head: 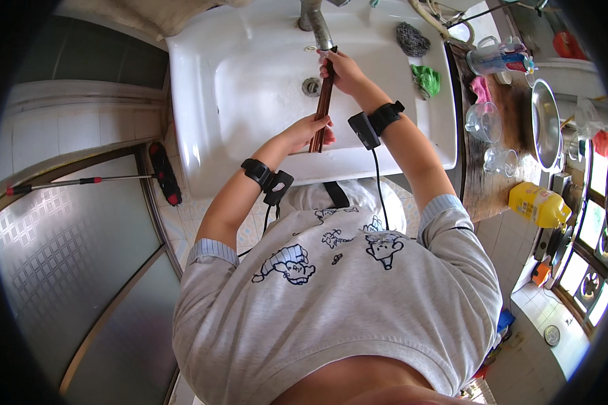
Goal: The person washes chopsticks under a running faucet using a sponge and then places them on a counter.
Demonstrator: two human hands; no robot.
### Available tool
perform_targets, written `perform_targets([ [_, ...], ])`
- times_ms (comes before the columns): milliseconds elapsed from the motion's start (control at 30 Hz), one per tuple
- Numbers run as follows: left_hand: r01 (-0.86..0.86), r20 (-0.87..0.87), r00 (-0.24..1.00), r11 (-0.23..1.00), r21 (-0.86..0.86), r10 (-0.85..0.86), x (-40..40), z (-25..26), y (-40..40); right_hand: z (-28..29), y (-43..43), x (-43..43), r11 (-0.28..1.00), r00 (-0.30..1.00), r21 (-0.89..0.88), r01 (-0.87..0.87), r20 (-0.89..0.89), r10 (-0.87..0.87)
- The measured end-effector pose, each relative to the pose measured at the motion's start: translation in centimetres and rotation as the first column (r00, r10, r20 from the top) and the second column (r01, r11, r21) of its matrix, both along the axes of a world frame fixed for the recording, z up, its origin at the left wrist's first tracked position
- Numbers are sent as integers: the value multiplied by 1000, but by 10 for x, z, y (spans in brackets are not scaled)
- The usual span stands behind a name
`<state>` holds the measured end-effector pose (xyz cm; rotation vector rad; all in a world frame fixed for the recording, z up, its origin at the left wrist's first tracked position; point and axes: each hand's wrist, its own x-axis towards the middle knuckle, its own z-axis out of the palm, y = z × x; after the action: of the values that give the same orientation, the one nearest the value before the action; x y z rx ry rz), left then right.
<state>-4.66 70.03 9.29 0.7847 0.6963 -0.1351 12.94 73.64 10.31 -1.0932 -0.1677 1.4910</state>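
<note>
A bundle of dark brown chopsticks [325, 96] slants over the white ceramic sink [263, 101]. My right hand [343, 71] grips its far end, right beneath the spout of the metal faucet [320, 28]. Around the near end, close to the sink's front rim, my left hand [311, 132] is closed, with the chopstick tips sticking out below it. Whether water is flowing is hard to make out. The round drain [311, 87] lies just left of the bundle.
On the sink's right ledge are a steel-wool scourer [413, 39] and a green cloth [426, 81]. A wooden counter on the right holds a glass cup [484, 121], a metal basin [545, 124] and a yellow jug [538, 205]. A broom [164, 173] stands at left.
</note>
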Motion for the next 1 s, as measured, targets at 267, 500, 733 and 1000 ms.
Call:
perform_targets([
  [267, 10, 8, 1000, 931, 366, -14, 16, -8, 31, -5, 12, 13, 977, 433, -172, -123, 877, 209],
  [500, -473, 186, 859, 879, -63, 476, 50, -1, 77, 1, -7, -14, 955, 224, -247, -164, 934, 279],
  [733, -604, 188, 739, 760, -240, 647, 88, -24, 91, -23, -9, -14, 995, 96, -104, -8, 990, 104],
  [1000, -647, 72, 739, 735, -203, 670, 100, -10, 77, -14, 26, 2, 985, 326, 53, 164, 940, -104],
])
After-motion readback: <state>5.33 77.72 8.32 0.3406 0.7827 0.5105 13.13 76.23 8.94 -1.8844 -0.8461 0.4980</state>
